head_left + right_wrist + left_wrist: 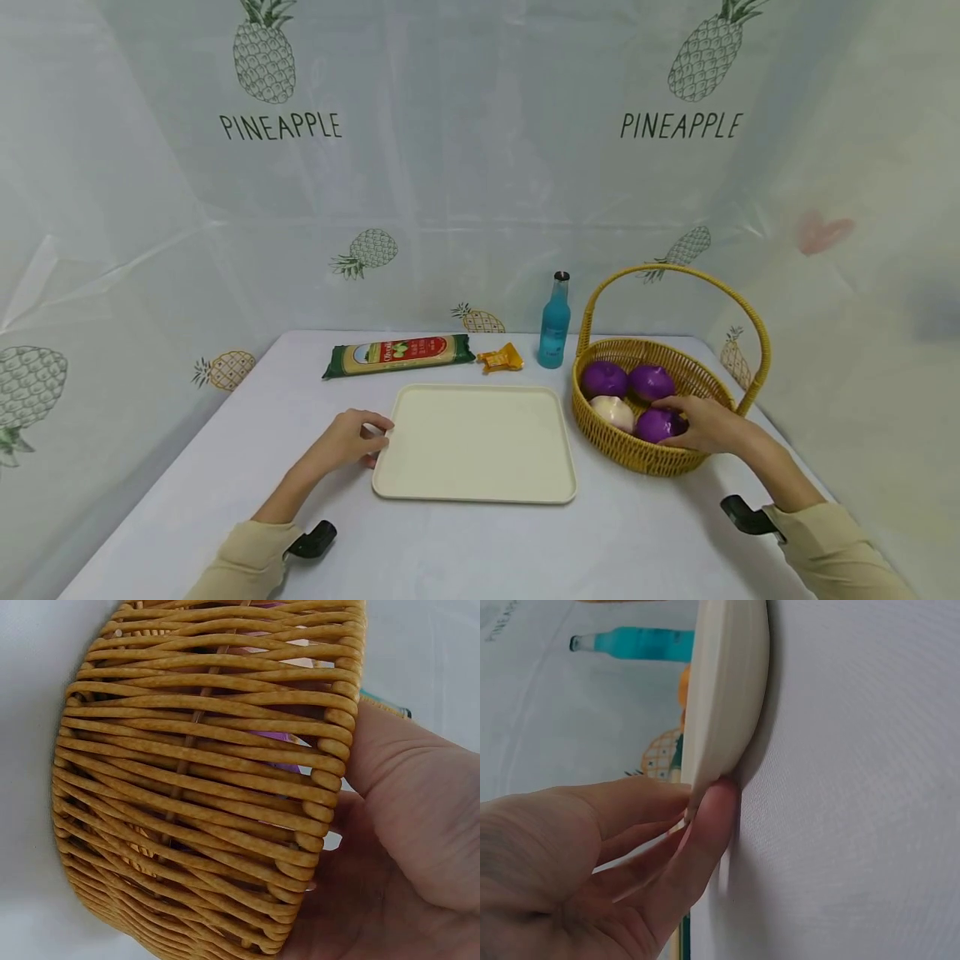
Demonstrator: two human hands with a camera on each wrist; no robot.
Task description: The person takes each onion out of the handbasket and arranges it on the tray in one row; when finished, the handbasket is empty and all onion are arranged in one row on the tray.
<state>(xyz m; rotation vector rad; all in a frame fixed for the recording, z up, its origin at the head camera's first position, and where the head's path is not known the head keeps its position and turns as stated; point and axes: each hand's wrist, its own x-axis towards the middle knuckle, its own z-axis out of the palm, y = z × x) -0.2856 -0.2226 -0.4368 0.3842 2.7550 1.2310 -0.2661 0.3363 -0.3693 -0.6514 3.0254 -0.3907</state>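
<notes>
My left hand pinches the left rim of a cream rectangular tray that lies on the table. In the left wrist view, the fingers of this left hand meet at the edge of the tray. Reaching over the rim of a woven basket, my right hand has its fingers and thumb around a shiny purple onion. Two more purple onions and a white onion-like bulb lie beside it. The basket's wall hides most of the right hand's fingers in the right wrist view.
A tall arched handle rises over the basket. Behind the tray lie a green-ended pasta packet and a small orange wrapped snack. A blue bottle stands upright left of the basket, near the pineapple-print curtain.
</notes>
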